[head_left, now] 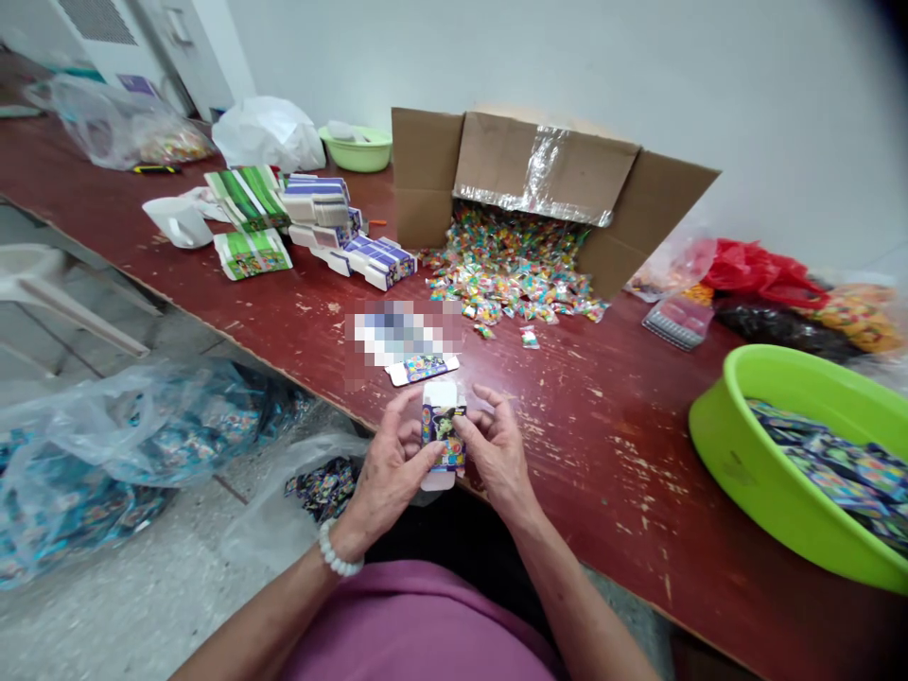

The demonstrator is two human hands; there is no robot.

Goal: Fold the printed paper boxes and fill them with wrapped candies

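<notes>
Between my two hands is a small printed carton point(444, 437), dark purple with bright pictures, its white end flaps sticking out at top and bottom. My left hand point(390, 468) grips its left side, thumb across the front. On the right side, my right hand point(497, 445) pinches it with the thumb on the face and fingers behind. Just beyond lies another flattened carton point(424, 369) on the red table point(567, 407), beside a blurred-out patch. Loose wrapped candies point(529, 337) lie farther back.
A tipped cardboard box point(546, 175) spills many wrapped candies. Stacks of purple cartons point(373, 257) and green cartons point(252, 253) lie left, near a white mug point(177, 223). A green tub point(738, 473) with dark packets stands right. Plastic bags of packets point(199, 416) lie below left.
</notes>
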